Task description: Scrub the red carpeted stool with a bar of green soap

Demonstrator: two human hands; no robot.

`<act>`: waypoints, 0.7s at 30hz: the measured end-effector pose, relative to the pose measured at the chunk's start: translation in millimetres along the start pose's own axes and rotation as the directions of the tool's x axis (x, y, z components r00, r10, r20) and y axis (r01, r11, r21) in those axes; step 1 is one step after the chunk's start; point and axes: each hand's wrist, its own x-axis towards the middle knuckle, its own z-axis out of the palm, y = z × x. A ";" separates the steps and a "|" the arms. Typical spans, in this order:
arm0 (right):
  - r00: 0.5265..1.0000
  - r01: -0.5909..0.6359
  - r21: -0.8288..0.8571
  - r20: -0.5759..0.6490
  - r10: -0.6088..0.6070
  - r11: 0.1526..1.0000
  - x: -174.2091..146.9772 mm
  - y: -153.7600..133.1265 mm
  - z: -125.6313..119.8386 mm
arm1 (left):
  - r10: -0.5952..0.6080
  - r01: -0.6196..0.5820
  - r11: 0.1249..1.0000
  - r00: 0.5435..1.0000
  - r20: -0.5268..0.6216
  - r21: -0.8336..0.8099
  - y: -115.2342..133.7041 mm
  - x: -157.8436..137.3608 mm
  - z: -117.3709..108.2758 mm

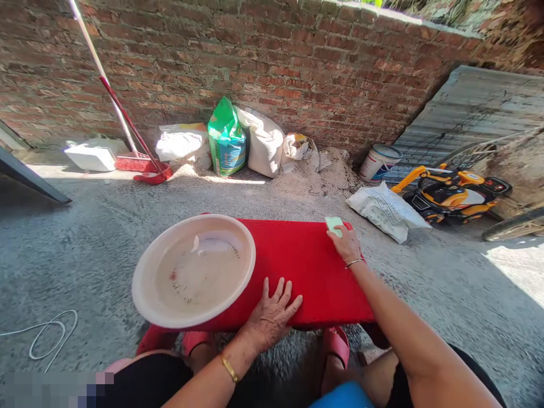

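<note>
Far left, a thin, pale, looped cable is lying on the grey concrete floor. Behind, a white, boxy container, a red broom and a red plastic dustpan are standing by the red brick wall, both handles leaning back, probably just to stay upright. Up front, a wide, round, pale pink plastic basin is sitting on the left end of a low, red, rectangular bench, holding what looks like clear water; its rim is overhanging the near edge, and that end spot is presumably leaving the rest of the top free to reach. Next along, the left hand is resting palm down at the near edge, fingers spread, gripping nothing, likely bracing the bench or the leaning body. At the far right corner, the right hand is closing on a pale green, rectangular block, sponge or soap, cannot tell which; fingers are holding its near side, apparently so that the flat face can bear on the red top. Past it, a flat white woven sack and a yellow-and-black toy digger are lying well clear of the arm.
</note>
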 end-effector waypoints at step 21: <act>0.906 0.396 -0.174 0.235 -0.352 0.902 38.5 -99.8 30.5 | 0.024 -0.023 0.999 0.999 0.031 -0.031 0.9 -4.5 -2.1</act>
